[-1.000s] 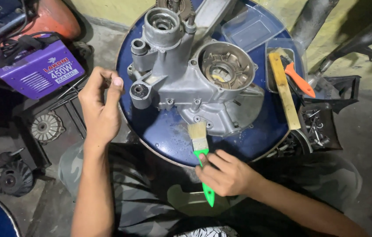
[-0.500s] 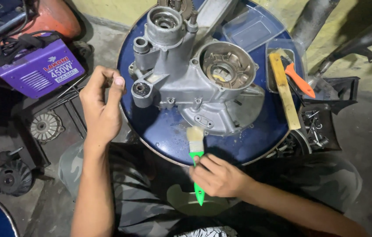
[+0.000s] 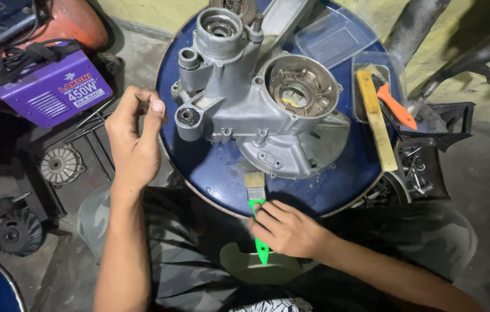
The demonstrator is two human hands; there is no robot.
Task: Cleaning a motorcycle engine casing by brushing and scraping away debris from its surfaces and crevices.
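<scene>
We see a round blue drum top [image 3: 210,167] filling the middle of the view, and on it lies a large grey metal engine casing [image 3: 256,98], its open circular housing facing up on the right side. To the left on the floor sits a purple box-shaped welding machine [image 3: 48,86]. At the right edge of the drum a clear plastic tray [image 3: 366,63] holds a long wooden strip [image 3: 376,118] and a tool with an orange handle [image 3: 398,107].

The left forearm rises straight up the frame from the bottom edge; the left hand [image 3: 135,138] hangs just beside the drum's left rim, near the casing's lower boss, fingers curled in and the thumb pressed toward the fingertips — whether something small is pinched there, we cannot tell.

The right arm comes in from the lower right, bent across the lap. The right hand [image 3: 285,228] is closed around the green handle of a small paintbrush [image 3: 254,190], whose pale bristles rest on the blue surface just below the casing's lower edge — close to it, perhaps not touching.
</scene>
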